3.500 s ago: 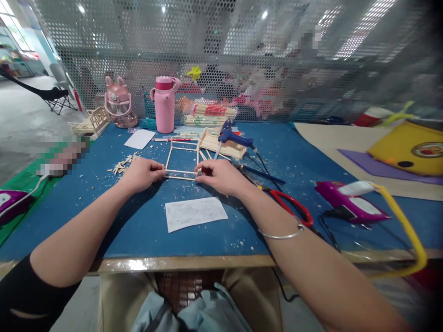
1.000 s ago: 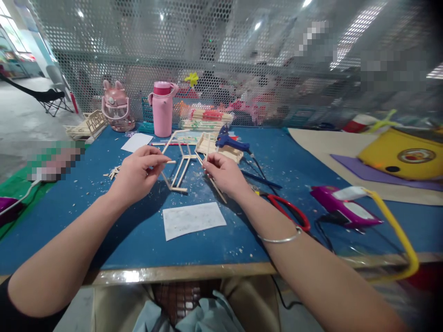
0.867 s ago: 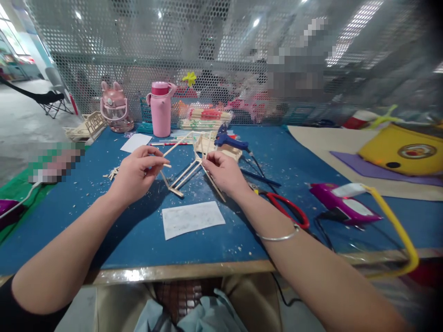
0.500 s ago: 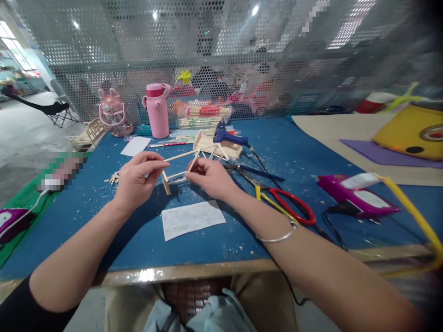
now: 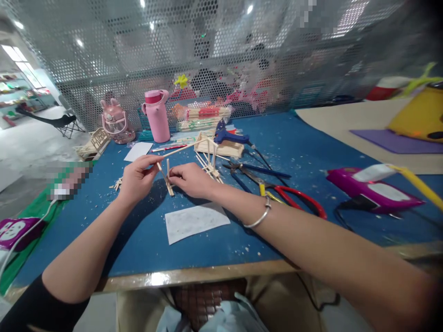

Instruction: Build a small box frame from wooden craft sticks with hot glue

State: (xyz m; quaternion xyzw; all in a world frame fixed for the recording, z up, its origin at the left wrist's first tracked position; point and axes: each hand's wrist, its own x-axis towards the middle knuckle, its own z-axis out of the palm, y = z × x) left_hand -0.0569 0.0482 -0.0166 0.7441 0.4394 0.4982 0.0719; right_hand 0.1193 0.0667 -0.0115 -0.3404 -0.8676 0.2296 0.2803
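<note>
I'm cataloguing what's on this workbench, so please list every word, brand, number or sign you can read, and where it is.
None can be read.
Stick packs: coloured marks on the wrapping, too small and blurred to read.
Larger white paper: faint specks, no readable words.
Pink bottle: no lettering can be made out.

Glare spots the table edge (image 5: 157, 278); the right margin blurs

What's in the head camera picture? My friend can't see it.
A left hand and right hand hold a stick frame at a blue table. A white paper lies closer; a glue gun and pink bottle are farther back.
</note>
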